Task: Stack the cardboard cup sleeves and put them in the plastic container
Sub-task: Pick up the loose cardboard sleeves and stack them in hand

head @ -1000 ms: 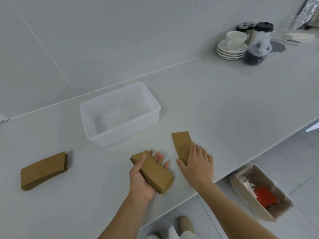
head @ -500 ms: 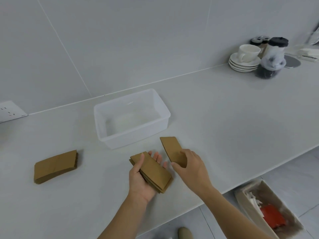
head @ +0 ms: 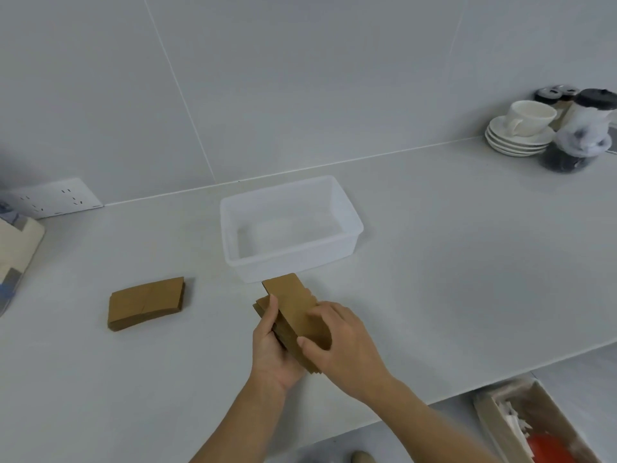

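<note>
My left hand cradles a stack of flat brown cardboard cup sleeves from below, thumb along its left edge. My right hand presses a single sleeve down onto the top of that stack, fingers on its right side and thumb at its near end. The stack is held just in front of the clear plastic container, which stands empty on the white counter. A second pile of brown sleeves lies on the counter to the left, untouched.
A cup on stacked saucers and dark-lidded jars stand at the back right. A wall socket and a beige item are at the far left. A cardboard box sits on the floor below the counter edge.
My right hand lifted the single sleeve off the counter and brought it left onto the stack in my left hand. The camera view shifted, so the container now appears more central.
</note>
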Available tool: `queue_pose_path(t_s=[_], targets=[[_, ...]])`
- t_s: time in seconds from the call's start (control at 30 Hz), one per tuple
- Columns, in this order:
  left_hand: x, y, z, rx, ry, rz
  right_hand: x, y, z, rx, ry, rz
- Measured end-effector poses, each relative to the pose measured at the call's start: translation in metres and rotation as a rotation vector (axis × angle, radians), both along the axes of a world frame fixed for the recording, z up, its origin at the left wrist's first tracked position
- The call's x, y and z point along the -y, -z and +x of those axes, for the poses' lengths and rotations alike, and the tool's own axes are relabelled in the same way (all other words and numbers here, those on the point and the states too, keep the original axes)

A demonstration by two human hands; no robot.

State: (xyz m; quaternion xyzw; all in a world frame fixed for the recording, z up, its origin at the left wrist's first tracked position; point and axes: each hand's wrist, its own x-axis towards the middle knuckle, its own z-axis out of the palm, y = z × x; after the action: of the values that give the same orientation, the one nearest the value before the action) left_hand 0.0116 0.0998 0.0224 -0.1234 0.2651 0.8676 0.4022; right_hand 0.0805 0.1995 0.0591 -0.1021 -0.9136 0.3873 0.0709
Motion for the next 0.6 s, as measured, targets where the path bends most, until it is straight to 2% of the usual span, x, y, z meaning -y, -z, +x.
queue_pose_path(t_s=[0.17,0.6], targets=[[0.007,0.003,0.000,0.002,-0.066,0.061,0.007,0.007,0.001,0.017,-0.087,0.049],[0.016,0.003,0.004,0.035,-0.074,-0.035,0.005,0.019,0.003,-0.025,-0.171,0.106]])
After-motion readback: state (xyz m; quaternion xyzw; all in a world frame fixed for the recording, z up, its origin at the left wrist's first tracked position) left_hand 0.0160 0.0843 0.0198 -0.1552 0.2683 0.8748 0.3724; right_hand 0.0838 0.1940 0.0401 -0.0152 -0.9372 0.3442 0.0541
